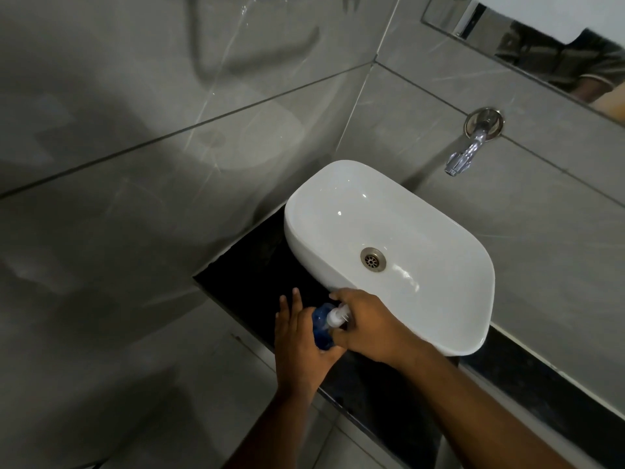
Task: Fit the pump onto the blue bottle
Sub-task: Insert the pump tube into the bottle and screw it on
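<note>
The blue bottle (322,328) stands on the black countertop (257,265), close to the counter's front edge and just beside the near left corner of the white basin (439,299). The left hand (301,343) cups the bottle from its left side, palm against the body, fingers stretched upward and loose rather than curled; only the thumb side appears to press on it. The right hand (368,324) is closed around the white pump (338,316), which sits at the bottle's mouth; whether it is fully seated cannot be told. The right hand's knuckles lie over the basin's rim, touching or nearly so.

To the left of the bottle, a dark strip of countertop runs back to the grey tiled wall (135,198), with the counter's left end stopping not far from the left hand. In front of the counter edge, the view drops to a grey tiled floor. The basin fills most of the counter's depth on the right, its drain (373,259) in the middle. A chrome tap (468,152) juts from the wall above the basin's far side, well apart from both hands. A mirror edge (527,67) crosses the upper right corner.
</note>
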`<state>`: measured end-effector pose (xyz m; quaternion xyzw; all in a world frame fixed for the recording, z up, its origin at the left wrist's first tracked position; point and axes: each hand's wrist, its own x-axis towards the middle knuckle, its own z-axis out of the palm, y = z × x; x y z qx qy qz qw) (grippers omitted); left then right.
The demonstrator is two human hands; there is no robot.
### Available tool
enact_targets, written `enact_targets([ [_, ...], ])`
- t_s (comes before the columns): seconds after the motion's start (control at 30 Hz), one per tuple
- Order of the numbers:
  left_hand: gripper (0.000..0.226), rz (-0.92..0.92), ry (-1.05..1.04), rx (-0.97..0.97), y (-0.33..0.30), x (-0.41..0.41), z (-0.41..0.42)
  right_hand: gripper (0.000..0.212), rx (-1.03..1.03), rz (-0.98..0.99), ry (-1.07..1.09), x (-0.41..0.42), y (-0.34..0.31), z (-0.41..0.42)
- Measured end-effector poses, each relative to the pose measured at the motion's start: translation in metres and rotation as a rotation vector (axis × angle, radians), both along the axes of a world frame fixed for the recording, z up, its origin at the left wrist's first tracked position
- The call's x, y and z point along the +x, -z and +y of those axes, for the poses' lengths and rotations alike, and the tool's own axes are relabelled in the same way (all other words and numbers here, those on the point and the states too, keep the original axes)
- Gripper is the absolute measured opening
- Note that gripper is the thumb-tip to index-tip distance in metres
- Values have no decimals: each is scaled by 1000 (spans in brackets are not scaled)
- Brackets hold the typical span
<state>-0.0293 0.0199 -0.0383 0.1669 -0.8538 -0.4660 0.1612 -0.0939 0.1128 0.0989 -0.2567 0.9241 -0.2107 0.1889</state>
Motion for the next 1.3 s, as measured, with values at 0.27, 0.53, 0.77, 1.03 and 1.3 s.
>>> enact_targets([
  [0.27,81,-40,-48,-47,-3,2,4,25,-219,48,277,10,26,11],
  [0.53,116,-19,-23,19,-4,3,1,28,-402,-34,282,18,30,9],
  [0.77,118,13,42,18,-8,-5,-5,27,-424,-1,303,20,32,6],
  [1.03,111,4,29,-38,-5,-7,-8,20,-431,-52,407,17,40,10],
  [1.3,101,-49,35,-37,0,-9,-9,25,-424,-35,340,17,43,13],
])
